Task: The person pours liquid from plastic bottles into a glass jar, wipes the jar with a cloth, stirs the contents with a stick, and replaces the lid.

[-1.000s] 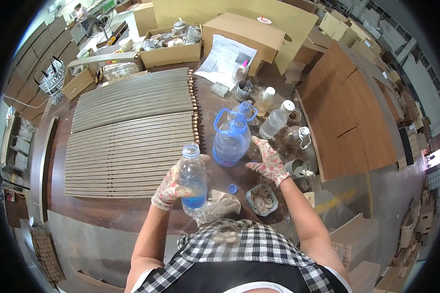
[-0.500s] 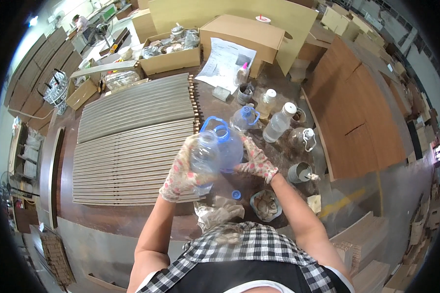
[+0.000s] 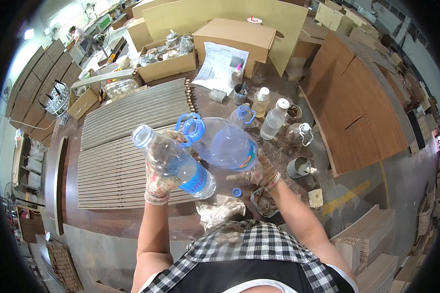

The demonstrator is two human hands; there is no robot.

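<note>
A clear plastic bottle (image 3: pixel 168 156) with a blue label leans up to the left, its open mouth away from me. My left hand (image 3: pixel 157 184), in a spotted work glove, is closed round it. My right hand (image 3: pixel 267 172), gloved too, grips the base end of a larger bluish plastic jug (image 3: pixel 226 141). This jug lies tilted, its blue handle and uncapped mouth facing left, just beside the clear bottle. Some left-hand fingers are hidden behind the bottle and jug. On the table below them lie a blue cap (image 3: pixel 237 192) and a crumpled pale cloth (image 3: pixel 221 210).
Grooved wooden strips (image 3: pixel 117 166) cover the table's left half. At the right stand a white-capped bottle (image 3: pixel 275 119), a small blue-handled jug (image 3: pixel 240 116), a metal can (image 3: pixel 298 167) and a tub (image 3: pixel 265 202). Cardboard boxes (image 3: pixel 237 36) line the back; a brown board (image 3: pixel 354 107) stands right.
Both bottles have tipped over to the left and drawn apart. The clear bottle has moved left with my left hand; the jug's mouth now points left instead of up.
</note>
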